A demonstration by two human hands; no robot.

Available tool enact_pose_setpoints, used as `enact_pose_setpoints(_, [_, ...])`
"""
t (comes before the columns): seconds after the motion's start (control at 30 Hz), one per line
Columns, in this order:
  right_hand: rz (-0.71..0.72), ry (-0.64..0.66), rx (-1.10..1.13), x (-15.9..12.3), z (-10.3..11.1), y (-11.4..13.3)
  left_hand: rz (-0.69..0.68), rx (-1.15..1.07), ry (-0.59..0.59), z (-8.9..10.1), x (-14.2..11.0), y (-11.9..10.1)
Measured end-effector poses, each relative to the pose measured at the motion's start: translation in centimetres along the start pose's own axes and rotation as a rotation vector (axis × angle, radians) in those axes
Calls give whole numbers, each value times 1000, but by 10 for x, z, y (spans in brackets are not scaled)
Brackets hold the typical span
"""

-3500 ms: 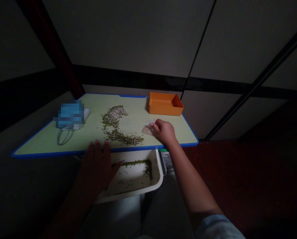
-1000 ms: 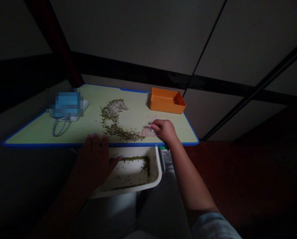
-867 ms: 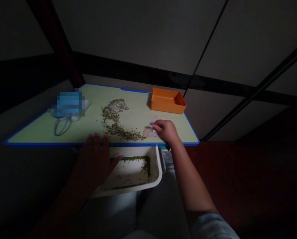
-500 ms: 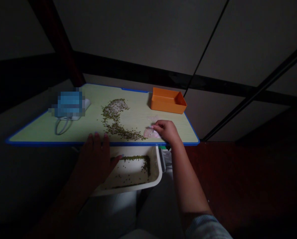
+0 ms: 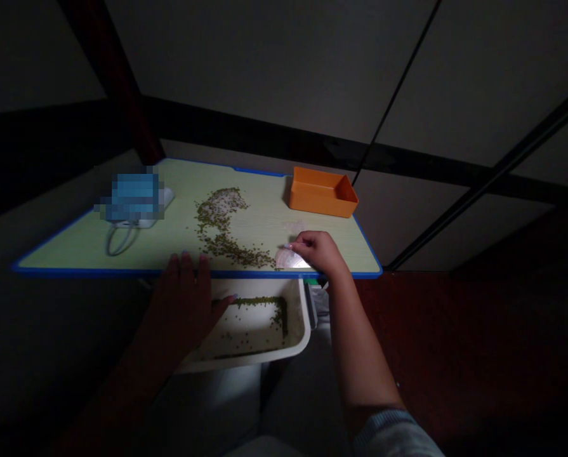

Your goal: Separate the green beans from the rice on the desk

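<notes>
My right hand (image 5: pixel 315 249) is closed in a pinch at the table's front, its thumb and forefinger on a thin clear plastic piece (image 5: pixel 289 258) with a curved edge and pinkish-white markings. Just left of it trails a band of small green beans (image 5: pixel 243 254). That band bends up to a pile of whitish grains (image 5: pixel 224 202) mixed with green ones. My left hand (image 5: pixel 183 298), in shadow, rests with fingers spread on the table's front edge, its thumb over a white bin (image 5: pixel 304 343). Green beans line the bin's inner edges and dot its floor.
The pale table (image 5: pixel 264 190) has a blue rim. An orange open box (image 5: pixel 322 200) stands at its back right. A blurred-out blue object (image 5: pixel 135 193) with a looped cable (image 5: pixel 115 244) sits at the left. Panelled walls rise behind.
The clear plastic piece has tilted slightly and now catches a bright glint. Both hands stay almost where they were; the beans look unchanged.
</notes>
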State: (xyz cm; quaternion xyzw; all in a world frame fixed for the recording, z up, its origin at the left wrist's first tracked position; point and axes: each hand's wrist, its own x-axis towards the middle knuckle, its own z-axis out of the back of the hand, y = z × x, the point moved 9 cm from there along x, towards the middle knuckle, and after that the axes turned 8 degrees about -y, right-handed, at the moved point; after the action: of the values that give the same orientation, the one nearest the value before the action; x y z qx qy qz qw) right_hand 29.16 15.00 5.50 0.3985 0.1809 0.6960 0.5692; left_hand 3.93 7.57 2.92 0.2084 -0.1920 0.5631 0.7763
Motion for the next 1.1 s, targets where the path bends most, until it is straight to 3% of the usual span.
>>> enact_pose_setpoints(0.8, [-20,102,57,-1,-7,1,17,-98,-38,2,-2,1])
enact_pose_setpoints(1.1, [-32,130,87,-2,-8,0,30,-91,4,-2,-1,3])
